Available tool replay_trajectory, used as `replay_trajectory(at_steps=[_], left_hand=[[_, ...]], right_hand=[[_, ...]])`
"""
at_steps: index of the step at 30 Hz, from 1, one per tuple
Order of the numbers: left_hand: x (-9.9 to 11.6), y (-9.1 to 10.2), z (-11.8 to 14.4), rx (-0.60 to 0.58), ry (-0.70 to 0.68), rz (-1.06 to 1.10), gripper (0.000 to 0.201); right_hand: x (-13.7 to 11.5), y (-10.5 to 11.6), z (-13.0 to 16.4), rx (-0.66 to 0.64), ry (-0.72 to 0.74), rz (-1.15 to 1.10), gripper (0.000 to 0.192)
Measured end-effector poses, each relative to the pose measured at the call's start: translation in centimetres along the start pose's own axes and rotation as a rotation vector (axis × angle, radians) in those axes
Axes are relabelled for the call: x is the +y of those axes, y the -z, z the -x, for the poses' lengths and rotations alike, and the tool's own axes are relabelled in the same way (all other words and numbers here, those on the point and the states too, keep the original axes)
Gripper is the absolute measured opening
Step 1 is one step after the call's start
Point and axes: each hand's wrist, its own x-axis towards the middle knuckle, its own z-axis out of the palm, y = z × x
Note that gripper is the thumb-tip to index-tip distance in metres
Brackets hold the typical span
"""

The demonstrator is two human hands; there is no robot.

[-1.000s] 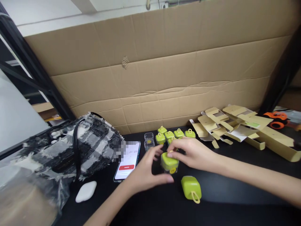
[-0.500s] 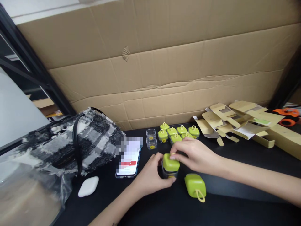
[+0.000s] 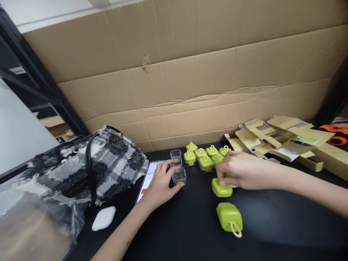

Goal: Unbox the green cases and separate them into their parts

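My left hand (image 3: pixel 162 183) has its thumb and fingers around a small clear plastic box (image 3: pixel 179 178) with a yellow sticker, its top uncovered. Just behind that, other clear boxes (image 3: pixel 175 155) stand in a line. My right hand (image 3: pixel 236 171) pinches a green lid (image 3: pixel 221 188) from above; its loop is hidden by the fingers. A bit of green shows under the palm, too covered to make out. Nearer to me, a green lid with a yellow loop (image 3: pixel 230 217) lies on the black table. Several clear boxes with green lids (image 3: pixel 206 163) stand grouped between and behind my hands.
A phone (image 3: pixel 146 181) lies partly under my left forearm. Left of it are a white case (image 3: pixel 103 218), a black-and-white bag (image 3: pixel 108 166) and a plastic-wrapped bundle (image 3: pixel 35 224). Flattened cartons (image 3: pixel 280 139) and orange-handled scissors (image 3: pixel 337 134) lie at right. A cardboard sheet (image 3: pixel 190 79) stands behind.
The green lid has come off the clear box. My left hand has moved the box left and back, near the other clear ones, while my right hand has carried the lid to the right.
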Motion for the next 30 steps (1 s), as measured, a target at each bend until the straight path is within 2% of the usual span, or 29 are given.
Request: replay_trajectory(at_steps=[3,7,12,15,18,22,27,30], left_hand=[[-0.6,0.1,0.0,-0.027,-0.028,0.016,0.041],[-1.0,0.1,0.1,-0.039,-0.038,0.031,0.044],[-1.4,-0.2,-0.1,-0.043,-0.029,0.039,0.043],[-1.6,-0.2,-0.5,-0.044,-0.016,0.04,0.044],[-1.8,-0.2,-0.8,-0.044,-0.012,0.042,0.044],[-2.0,-0.4,-1.1,-0.047,-0.013,0.046,0.046],[-1.9,-0.6,-1.4,-0.042,-0.008,0.056,0.047],[-1.1,0.1,-1.0,-0.019,-0.002,0.054,0.062]], right_hand=[[0.0,0.2,0.2,-0.031,-0.016,-0.016,0.01],[0.0,0.9,-0.9,0.068,-0.01,-0.078,0.016],[0.9,0.6,-6.3,0.227,0.0,0.026,0.021],[2.0,-0.4,-9.6,0.239,-0.022,0.079,0.022],[2.8,-1.4,-11.2,0.235,-0.014,0.092,0.015],[2.9,-1.6,-11.2,0.267,0.001,0.056,0.008],[1.5,-0.4,-8.9,0.365,-0.033,-0.062,0.018],[0.1,0.1,-7.0,0.413,-0.042,-0.131,0.019]])
